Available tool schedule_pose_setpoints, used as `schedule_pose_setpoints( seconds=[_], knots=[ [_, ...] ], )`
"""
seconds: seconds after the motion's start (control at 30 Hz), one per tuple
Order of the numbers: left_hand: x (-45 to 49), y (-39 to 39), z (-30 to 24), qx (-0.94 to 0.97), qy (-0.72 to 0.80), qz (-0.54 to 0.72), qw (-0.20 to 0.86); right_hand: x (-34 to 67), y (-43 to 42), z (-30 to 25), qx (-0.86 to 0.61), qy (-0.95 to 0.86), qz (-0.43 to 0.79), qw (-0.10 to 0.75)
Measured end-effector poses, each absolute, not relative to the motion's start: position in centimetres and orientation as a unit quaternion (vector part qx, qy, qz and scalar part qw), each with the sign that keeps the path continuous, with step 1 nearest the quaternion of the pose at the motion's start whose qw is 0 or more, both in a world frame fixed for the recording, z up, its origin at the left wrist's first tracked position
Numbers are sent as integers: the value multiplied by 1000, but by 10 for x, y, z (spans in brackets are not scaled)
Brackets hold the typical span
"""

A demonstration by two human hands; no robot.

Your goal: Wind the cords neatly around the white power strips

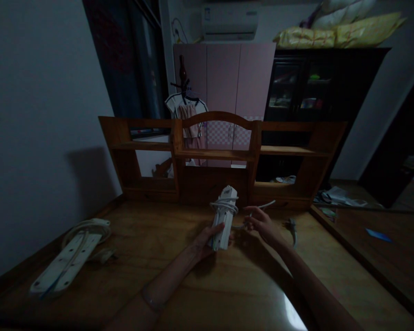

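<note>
My left hand (207, 241) is wrapped round the lower part of a white power strip (225, 225), which I hold tilted above the wooden desk. Several turns of its pale cord (224, 205) are wound about the upper half. To the right, my right hand (258, 221) pinches a loose stretch of that cord, and a short length sticks out beyond my fingers. A grey plug (291, 225) with a bit of cord lies on the desk just right of my right hand. Whether it joins the cord I hold is hidden.
A second white power strip (69, 262) with coiled cord and plug (105, 255) lies at the desk's left. The wooden desk (152, 248) has a shelf unit (214, 154) along its back. A blue packet (378, 235) lies on a surface at the right.
</note>
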State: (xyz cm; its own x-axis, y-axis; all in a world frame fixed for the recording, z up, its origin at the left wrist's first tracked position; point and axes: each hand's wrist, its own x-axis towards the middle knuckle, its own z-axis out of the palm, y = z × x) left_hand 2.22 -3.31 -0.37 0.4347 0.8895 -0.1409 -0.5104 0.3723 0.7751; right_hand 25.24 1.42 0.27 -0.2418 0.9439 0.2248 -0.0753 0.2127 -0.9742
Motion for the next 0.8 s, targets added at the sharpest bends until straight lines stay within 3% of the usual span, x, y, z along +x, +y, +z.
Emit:
schedule_pose_setpoints(
  seconds=[0.13,0.43,0.6,0.8],
  knots=[
    [22,-36,-7,400,236,422,779,249,21,-10,-378,-622,498,470],
    [23,-42,-8,491,175,291,802,259,31,-9,-325,-442,553,626],
    [28,-36,-12,448,221,346,794,271,27,4,-271,-343,597,673],
    [28,-26,-12,353,330,486,728,275,31,-5,-261,-353,620,650]
  ],
)
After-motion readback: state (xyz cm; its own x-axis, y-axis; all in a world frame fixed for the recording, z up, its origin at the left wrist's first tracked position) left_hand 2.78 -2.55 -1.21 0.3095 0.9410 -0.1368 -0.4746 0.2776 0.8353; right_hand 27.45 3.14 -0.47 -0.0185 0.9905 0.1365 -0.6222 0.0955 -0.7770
